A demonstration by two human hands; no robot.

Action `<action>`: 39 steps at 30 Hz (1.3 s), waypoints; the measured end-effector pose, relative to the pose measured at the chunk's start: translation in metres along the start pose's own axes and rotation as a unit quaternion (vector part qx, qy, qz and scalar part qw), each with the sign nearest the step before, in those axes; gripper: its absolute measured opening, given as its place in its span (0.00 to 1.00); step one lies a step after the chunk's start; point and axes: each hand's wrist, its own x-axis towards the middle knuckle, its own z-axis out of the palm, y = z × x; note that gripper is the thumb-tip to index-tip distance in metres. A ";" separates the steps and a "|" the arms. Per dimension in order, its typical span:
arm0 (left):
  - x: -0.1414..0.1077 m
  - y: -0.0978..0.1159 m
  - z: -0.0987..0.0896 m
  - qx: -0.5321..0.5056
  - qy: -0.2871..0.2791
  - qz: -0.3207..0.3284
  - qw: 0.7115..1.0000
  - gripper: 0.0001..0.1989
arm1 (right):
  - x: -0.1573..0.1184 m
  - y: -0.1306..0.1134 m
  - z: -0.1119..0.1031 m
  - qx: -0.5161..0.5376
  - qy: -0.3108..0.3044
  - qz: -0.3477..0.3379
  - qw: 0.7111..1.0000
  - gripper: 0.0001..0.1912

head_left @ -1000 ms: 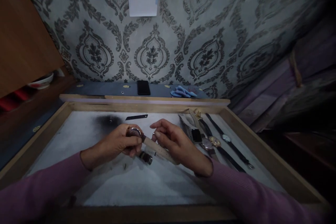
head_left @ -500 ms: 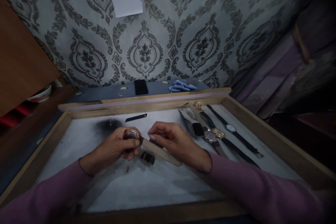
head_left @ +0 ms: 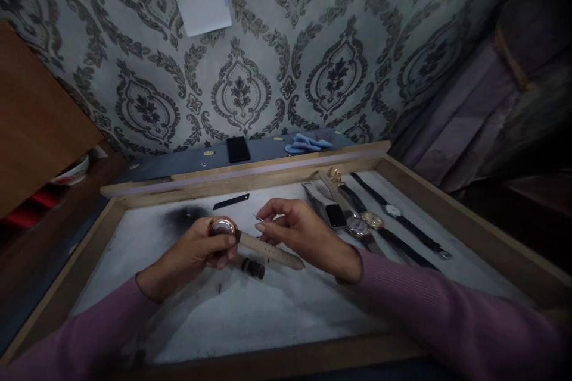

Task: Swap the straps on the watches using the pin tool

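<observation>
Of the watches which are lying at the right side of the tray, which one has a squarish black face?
The leftmost watch of that group, nearest to the right hand; the other three watches with visible faces have round, lighter ones.

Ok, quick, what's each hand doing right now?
Left hand: closed, holding a watch.
Right hand: closed, fingertips pinching a thin object, too small to identify.
</observation>
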 end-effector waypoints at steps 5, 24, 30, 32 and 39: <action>0.002 -0.003 -0.002 -0.004 0.014 0.003 1.000 0.10 | -0.001 0.000 -0.001 -0.085 0.001 -0.040 0.996 0.07; 0.000 -0.002 0.002 0.020 0.032 0.001 0.999 0.06 | -0.010 0.003 0.012 -0.228 -0.040 -0.145 0.962 0.10; 0.000 -0.004 0.001 0.007 0.029 0.006 1.000 0.05 | -0.010 0.011 0.017 -0.216 -0.029 -0.149 0.965 0.10; 0.000 -0.005 0.000 -0.004 0.024 0.007 1.000 0.07 | -0.011 0.013 0.018 -0.221 -0.016 -0.169 0.961 0.10; -0.001 -0.006 -0.001 -0.041 0.003 0.008 0.999 0.11 | -0.015 0.014 0.016 -0.252 -0.008 -0.209 0.945 0.09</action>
